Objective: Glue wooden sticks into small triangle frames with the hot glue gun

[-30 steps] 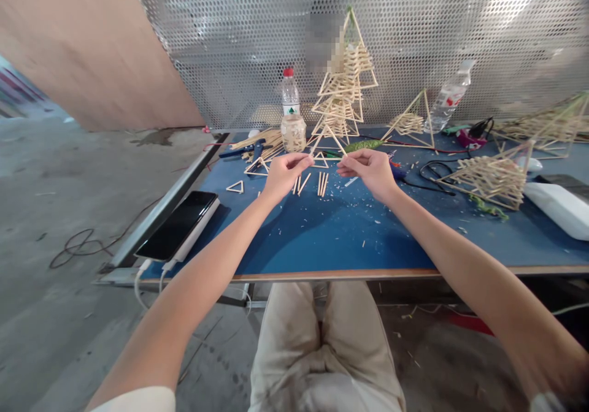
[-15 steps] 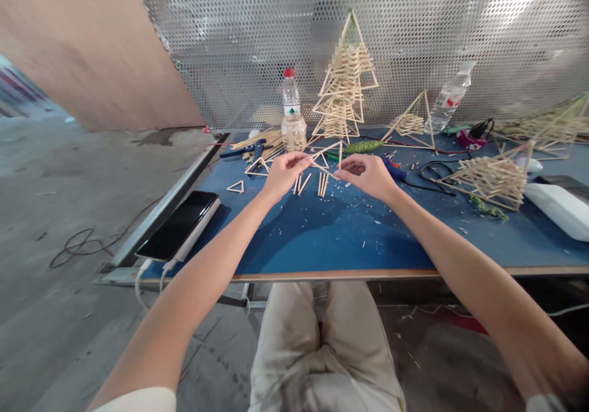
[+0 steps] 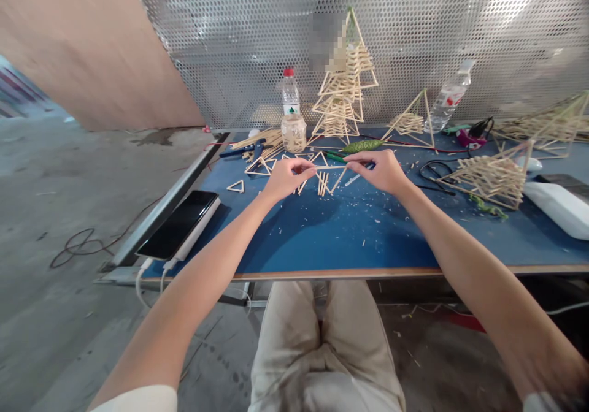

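A triangle made of thin wooden sticks [image 3: 332, 167] is stretched between my two hands just above the table, one side level and one corner pointing toward me. My left hand [image 3: 291, 178] pinches its left corner. The right corner is pinched by my right hand [image 3: 376, 168]. Several short loose sticks [image 3: 323, 184] lie on the blue table beneath it. Behind my left hand are more stick triangles [image 3: 261, 167], partly hidden. A small triangle [image 3: 235, 186] lies apart to the left. A green pen-like item [image 3: 335, 156] lies behind the held triangle.
A red-capped bottle [image 3: 293, 118] and a tall stick tree [image 3: 343, 93] stand at the back. Blue pliers [image 3: 253, 149] and a stick bundle [image 3: 275, 140] lie left. A phone [image 3: 181, 225] is on the left edge. Stick pyramids [image 3: 494, 176] and a black cable [image 3: 432, 173] are right.
The held triangle has turned: its upright corner now points down toward me, and its level side spans my hands. My right hand has risen slightly and shifted right.
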`<state>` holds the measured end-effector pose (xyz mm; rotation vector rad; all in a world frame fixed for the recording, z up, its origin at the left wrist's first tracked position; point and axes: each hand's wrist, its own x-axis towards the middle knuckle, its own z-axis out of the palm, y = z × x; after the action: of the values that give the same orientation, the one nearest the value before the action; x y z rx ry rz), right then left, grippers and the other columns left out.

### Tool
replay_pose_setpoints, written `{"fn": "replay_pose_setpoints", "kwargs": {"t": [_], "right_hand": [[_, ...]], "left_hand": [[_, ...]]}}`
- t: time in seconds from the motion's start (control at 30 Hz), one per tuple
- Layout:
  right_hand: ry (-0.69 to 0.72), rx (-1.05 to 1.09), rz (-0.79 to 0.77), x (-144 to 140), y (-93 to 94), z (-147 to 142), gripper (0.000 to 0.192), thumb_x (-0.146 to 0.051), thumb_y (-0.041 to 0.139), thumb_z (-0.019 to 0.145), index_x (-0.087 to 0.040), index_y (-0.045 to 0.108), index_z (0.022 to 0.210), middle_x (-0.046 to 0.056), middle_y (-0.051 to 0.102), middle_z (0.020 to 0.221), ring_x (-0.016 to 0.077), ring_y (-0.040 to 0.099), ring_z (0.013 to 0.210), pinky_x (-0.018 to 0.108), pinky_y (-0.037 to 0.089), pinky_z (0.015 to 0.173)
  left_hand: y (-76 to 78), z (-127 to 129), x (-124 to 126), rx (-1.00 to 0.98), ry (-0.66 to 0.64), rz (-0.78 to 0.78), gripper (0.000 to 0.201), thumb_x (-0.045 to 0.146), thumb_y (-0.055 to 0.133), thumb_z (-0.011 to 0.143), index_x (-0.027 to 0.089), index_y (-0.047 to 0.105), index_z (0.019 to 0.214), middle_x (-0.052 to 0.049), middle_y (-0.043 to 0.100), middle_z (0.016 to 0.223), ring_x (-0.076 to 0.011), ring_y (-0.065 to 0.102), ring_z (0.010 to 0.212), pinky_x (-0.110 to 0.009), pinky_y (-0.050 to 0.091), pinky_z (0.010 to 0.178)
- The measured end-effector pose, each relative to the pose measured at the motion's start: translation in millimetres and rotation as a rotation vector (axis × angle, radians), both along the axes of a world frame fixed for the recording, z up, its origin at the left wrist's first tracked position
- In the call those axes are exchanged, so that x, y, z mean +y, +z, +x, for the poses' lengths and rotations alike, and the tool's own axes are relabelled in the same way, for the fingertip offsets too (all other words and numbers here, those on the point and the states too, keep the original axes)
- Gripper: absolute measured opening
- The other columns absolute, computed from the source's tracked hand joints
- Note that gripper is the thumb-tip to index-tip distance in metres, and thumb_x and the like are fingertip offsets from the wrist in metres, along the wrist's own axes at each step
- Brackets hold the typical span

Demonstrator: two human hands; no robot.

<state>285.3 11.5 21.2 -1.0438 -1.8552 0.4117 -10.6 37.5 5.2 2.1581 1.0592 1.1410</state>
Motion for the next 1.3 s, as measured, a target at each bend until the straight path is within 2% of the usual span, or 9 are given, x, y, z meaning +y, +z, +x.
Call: {"fn": "replay_pose_setpoints", "kwargs": {"t": [0.2, 0.37, 0.6, 0.7, 0.87, 1.13, 1.3], "right_hand": [[-0.023, -0.156, -0.048, -4.6, 6.0, 0.0, 0.022, -0.042, 0.077, 0.099, -0.025, 0.091, 0.095, 0.009, 0.088, 0.093, 0.0295, 0.083, 0.085, 0.047, 0.068, 0.086], [-0.031, -0.170, -0.028, -4.9, 5.5, -0.7, 0.025, -0.042, 0.073, 0.102, -0.025, 0.090, 0.095, 0.009, 0.088, 0.091, 0.0284, 0.082, 0.080, 0.047, 0.067, 0.083], [-0.040, -0.177, -0.048, -3.7, 4.6, -0.9, 0.032, -0.053, 0.073, 0.101, -0.026, 0.088, 0.092, 0.009, 0.087, 0.089, 0.0280, 0.080, 0.077, 0.047, 0.065, 0.080], [-0.038, -0.170, -0.047, -3.6, 4.2, -0.7, 0.031, -0.052, 0.074, 0.101, -0.026, 0.088, 0.090, 0.009, 0.086, 0.086, 0.0274, 0.079, 0.075, 0.046, 0.064, 0.078], [-0.034, -0.164, -0.049, -3.5, 3.4, -1.0, 0.027, -0.046, 0.074, 0.100, -0.025, 0.087, 0.088, 0.009, 0.085, 0.085, 0.0268, 0.078, 0.075, 0.045, 0.061, 0.076], [-0.032, -0.158, -0.056, -4.0, 4.1, -2.9, 0.028, -0.046, 0.076, 0.099, -0.025, 0.085, 0.083, 0.008, 0.085, 0.084, 0.0254, 0.077, 0.074, 0.043, 0.061, 0.075], [-0.022, -0.163, -0.052, -4.4, 4.4, -3.3, 0.027, -0.043, 0.075, 0.099, -0.024, 0.085, 0.082, 0.009, 0.086, 0.085, 0.0240, 0.077, 0.075, 0.041, 0.061, 0.075]], "left_hand": [[4.8, 0.1, -3.7, 0.029, 0.004, -0.011, 0.033, 0.052, 0.077, 0.094, 0.021, 0.087, 0.095, -0.008, 0.086, 0.092, -0.0184, 0.068, 0.076, -0.033, 0.052, 0.076], [4.2, -0.1, -3.6, 0.025, 0.005, -0.005, 0.033, 0.051, 0.077, 0.094, 0.020, 0.088, 0.096, -0.007, 0.085, 0.088, -0.0175, 0.067, 0.073, -0.032, 0.051, 0.073], [3.3, -1.6, -2.8, 0.029, 0.019, -0.011, 0.038, 0.057, 0.078, 0.094, 0.021, 0.090, 0.101, -0.009, 0.088, 0.095, -0.0192, 0.069, 0.076, -0.034, 0.052, 0.074], [2.9, -3.0, -1.7, 0.025, 0.016, -0.011, 0.042, 0.060, 0.077, 0.094, 0.022, 0.091, 0.102, -0.010, 0.089, 0.097, -0.0201, 0.070, 0.076, -0.034, 0.051, 0.074], [1.9, -3.7, 0.4, 0.014, 0.012, -0.030, 0.038, 0.056, 0.073, 0.097, 0.023, 0.091, 0.095, -0.010, 0.089, 0.099, -0.0221, 0.074, 0.081, -0.035, 0.052, 0.076], [2.6, -3.7, 0.1, 0.038, 0.013, -0.022, 0.041, 0.058, 0.071, 0.099, 0.023, 0.091, 0.092, -0.008, 0.086, 0.087, -0.0186, 0.065, 0.069, -0.033, 0.043, 0.066], [1.6, -4.2, 1.2, 0.034, 0.011, -0.010, 0.041, 0.058, 0.072, 0.099, 0.022, 0.090, 0.093, -0.009, 0.088, 0.093, -0.0198, 0.070, 0.075, -0.034, 0.049, 0.072]]}}
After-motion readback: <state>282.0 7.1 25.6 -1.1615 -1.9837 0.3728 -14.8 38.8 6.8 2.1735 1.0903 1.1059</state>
